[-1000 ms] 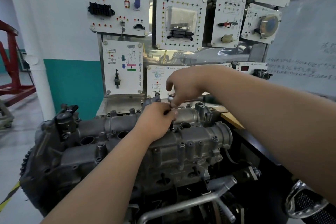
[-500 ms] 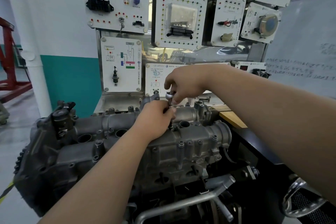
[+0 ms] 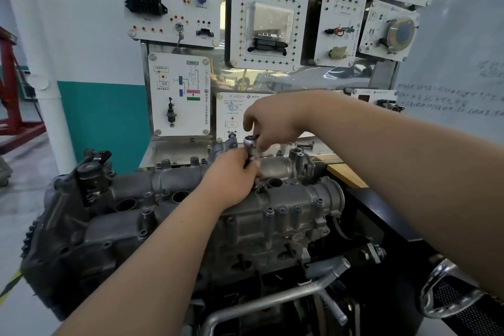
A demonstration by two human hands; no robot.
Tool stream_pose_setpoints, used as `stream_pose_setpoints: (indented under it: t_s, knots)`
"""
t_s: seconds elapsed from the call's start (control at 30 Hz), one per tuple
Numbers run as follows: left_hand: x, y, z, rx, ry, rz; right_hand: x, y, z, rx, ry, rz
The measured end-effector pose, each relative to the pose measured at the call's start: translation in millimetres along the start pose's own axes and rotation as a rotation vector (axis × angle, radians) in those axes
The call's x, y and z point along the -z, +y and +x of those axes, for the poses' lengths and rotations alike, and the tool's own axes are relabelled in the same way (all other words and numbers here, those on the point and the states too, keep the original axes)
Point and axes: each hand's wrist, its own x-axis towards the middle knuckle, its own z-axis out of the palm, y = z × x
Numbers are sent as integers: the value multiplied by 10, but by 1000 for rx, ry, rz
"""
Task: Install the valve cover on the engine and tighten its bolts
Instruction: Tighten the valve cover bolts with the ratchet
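1. Valve cover [image 3: 272,210]: grey cast metal, seated on top of the engine [image 3: 81,240], which fills the lower centre of the view.
2. Ratchet tool [image 3: 249,142]: stands upright over the far middle of the cover. Its lower end is hidden by the left hand.
3. Left hand [image 3: 231,177]: fingers curled round the tool's shaft, just below the chrome head.
4. Right hand [image 3: 275,120]: reaches in from the right, thumb and fingertips pinching the tool's head from above.
5. Bolts [image 3: 269,211]: stand along the cover's near edge.
6. Training panels [image 3: 174,8]: mounted behind the engine, with a whiteboard [image 3: 463,63] at right and a white pipe [image 3: 51,90] at left.
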Motion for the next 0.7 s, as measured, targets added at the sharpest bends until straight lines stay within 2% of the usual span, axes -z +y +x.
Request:
stream_pose_setpoints:
  t_s: [0.2,0.37,0.47,0.6,0.7]
  knots:
    - [-5,34,5,27,75,-169,-118,-89,51,-77,-57,122]
    - [12,20,-46,-58,40,56,-69,87,-8,-12,-36,-5]
    - [6,71,-32,-10,58,69,-127,51,22,4,15,73]
    - [48,119,-5,90,117,1,-178,-64,83,-27,-18,146]
    - [30,65,-26,19,44,-19,-142,23,54,-14,-7,97]
